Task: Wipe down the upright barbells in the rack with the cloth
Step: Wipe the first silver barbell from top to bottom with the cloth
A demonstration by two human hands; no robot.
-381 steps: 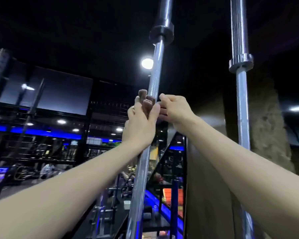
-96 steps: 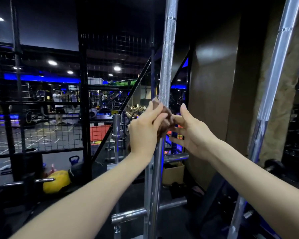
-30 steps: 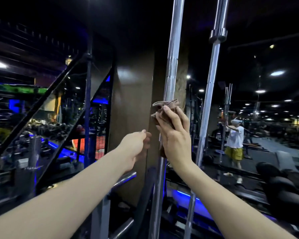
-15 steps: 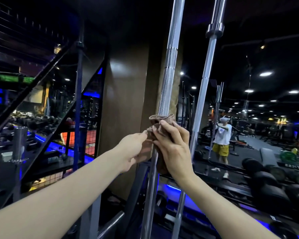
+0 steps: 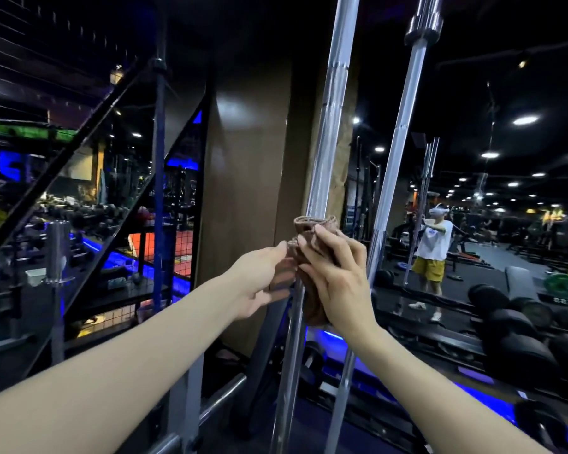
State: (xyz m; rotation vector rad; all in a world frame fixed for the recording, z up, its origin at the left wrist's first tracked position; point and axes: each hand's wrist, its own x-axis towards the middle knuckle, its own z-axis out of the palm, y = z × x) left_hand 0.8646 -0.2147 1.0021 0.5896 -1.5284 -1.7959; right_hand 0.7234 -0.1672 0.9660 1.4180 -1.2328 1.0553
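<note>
Head view: right hand (image 5: 336, 273) wrapped around a brown cloth (image 5: 312, 224), fingers curled over it and pressing it against the near upright barbell (image 5: 330, 109), about at mid-height of the steel shaft. Cloth bunched around the bar, its folded top edge above the fingertips, its lower end hanging under the palm. Left hand (image 5: 259, 283) just beside on the left, fingers loosely stretched, fingertips touching the left edge of the cloth; whether pinching it, not possible to tell. Second upright barbell (image 5: 404, 132) near on the right, leaning a little, with its collar near the top edge. Behind, a brown pillar (image 5: 246, 191) and a black metal staircase frame (image 5: 79, 152) on the left. Far right, a person in white shirt and yellow shorts (image 5: 432, 250), beside dark round pads (image 5: 512, 322).
</note>
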